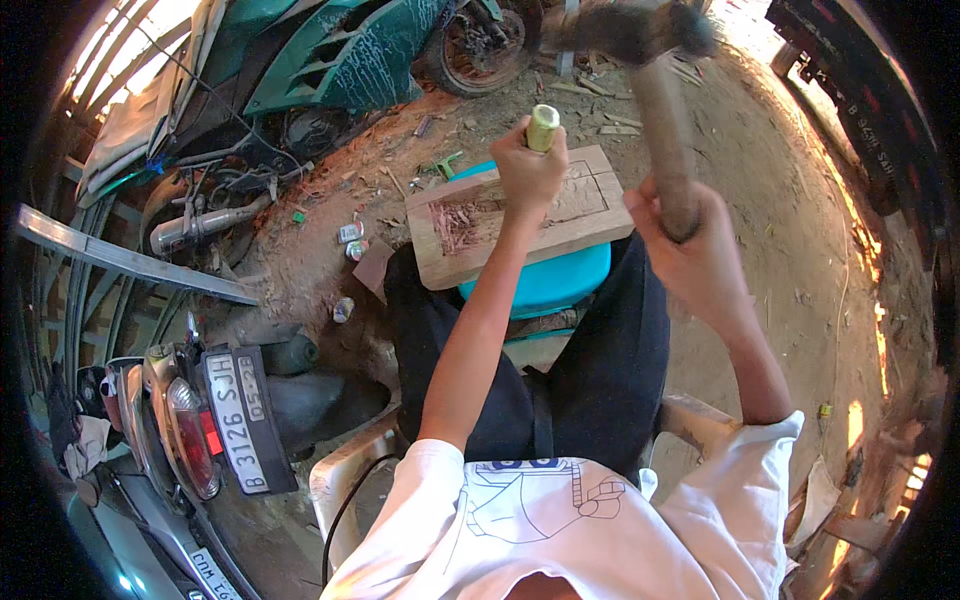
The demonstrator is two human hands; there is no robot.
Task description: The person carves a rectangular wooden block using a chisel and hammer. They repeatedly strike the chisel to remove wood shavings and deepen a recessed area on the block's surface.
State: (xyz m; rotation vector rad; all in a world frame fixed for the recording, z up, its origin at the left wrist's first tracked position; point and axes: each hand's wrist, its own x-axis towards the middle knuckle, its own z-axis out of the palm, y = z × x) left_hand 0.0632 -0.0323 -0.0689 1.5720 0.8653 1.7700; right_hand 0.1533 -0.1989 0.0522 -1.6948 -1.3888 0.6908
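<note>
A thick wooden board (450, 262) lies across a turquoise plastic stool (565, 283) between my knees. Its left part has a carved recess with wood chips (457, 225); pencil-like outlines mark the right part. My left hand (530, 172) is closed round the pale yellow-green handle of a chisel (543, 125), held upright over the board. The hand hides the blade. My right hand (700, 245) grips the wooden handle of a hammer (668, 120), raised to the right of the board. The hammer's dark head is blurred by motion at the top.
A green motorcycle (345, 65) stands at the far left, with a metal bar (135, 255) nearer. Another motorcycle's rear (190, 430) is at the lower left. Small cans (352, 240) and wood scraps lie on the dirt floor. I sit on a pale plastic chair (335, 485).
</note>
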